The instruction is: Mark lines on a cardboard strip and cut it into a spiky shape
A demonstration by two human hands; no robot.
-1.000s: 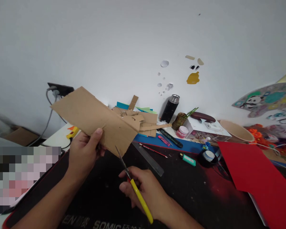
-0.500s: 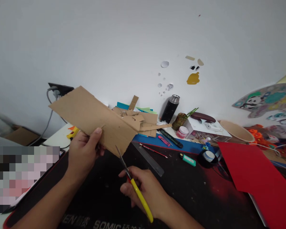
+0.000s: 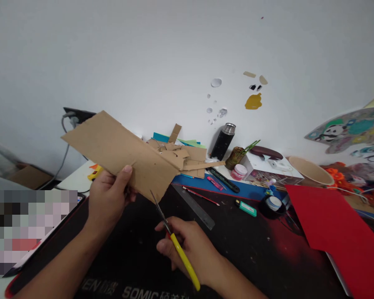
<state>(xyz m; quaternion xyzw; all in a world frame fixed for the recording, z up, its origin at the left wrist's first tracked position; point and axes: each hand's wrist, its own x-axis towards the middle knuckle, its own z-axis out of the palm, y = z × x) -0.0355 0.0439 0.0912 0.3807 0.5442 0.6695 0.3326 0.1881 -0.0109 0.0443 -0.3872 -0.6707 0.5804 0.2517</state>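
Note:
My left hand point(image 3: 112, 189) pinches a flat piece of brown cardboard point(image 3: 115, 145) by its near edge, thumb on top, and holds it raised and slanted above the black desk mat. In my right hand point(image 3: 190, 243) is a pair of scissors with yellow handles point(image 3: 184, 261), its fingers wrapped round the grips. The blades point up and away, and their tips overlap the cardboard's lower right corner. One blade shows in front of the board; whether the other is behind it I cannot tell.
Cardboard scraps point(image 3: 187, 155) are heaped behind the mat, beside a black flask point(image 3: 223, 141). A clear ruler point(image 3: 195, 207), a red pencil point(image 3: 201, 195) and a teal lighter point(image 3: 247, 208) lie on the mat point(image 3: 237, 257). Red sheets point(image 3: 336, 224) cover the right side.
Very little differs. The cardboard and my left hand have shifted slightly left and up; the scissors stay at the same corner.

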